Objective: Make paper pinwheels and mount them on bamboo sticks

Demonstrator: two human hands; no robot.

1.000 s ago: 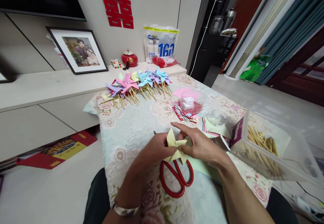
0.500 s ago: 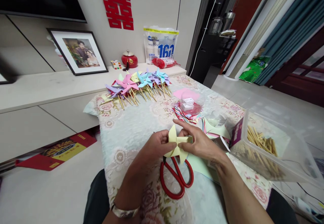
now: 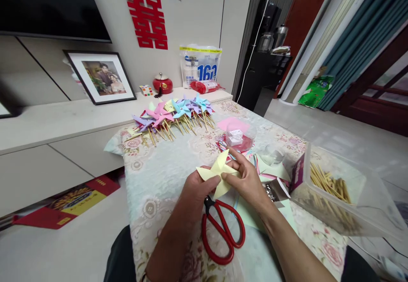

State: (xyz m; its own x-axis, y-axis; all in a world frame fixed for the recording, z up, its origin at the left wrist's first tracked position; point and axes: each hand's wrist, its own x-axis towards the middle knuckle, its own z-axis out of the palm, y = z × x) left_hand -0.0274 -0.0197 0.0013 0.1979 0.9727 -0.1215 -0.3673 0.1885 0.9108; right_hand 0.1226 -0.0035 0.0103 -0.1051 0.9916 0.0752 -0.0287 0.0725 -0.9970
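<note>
Between my two hands is a pale yellow paper pinwheel, its blades folded toward the centre. My left hand pinches its left side, with the thumb pressed near the middle. From the right, my right hand grips it, thumb at the centre and fingers behind a blade. Red-handled scissors lie on the tablecloth just below the pinwheel. Beside my right wrist sits a small open box with shiny metal pieces in it.
Finished pinwheels on sticks lie at the table's far side. A clear bin of wooden sticks stands at the right. Paper sheets, a round clear container and a floral tablecloth are around my hands.
The pinwheel has turned in my hands and now shows its blades more flatly. My right hand's raised index finger has come down behind it. The view has tilted slightly upward.
</note>
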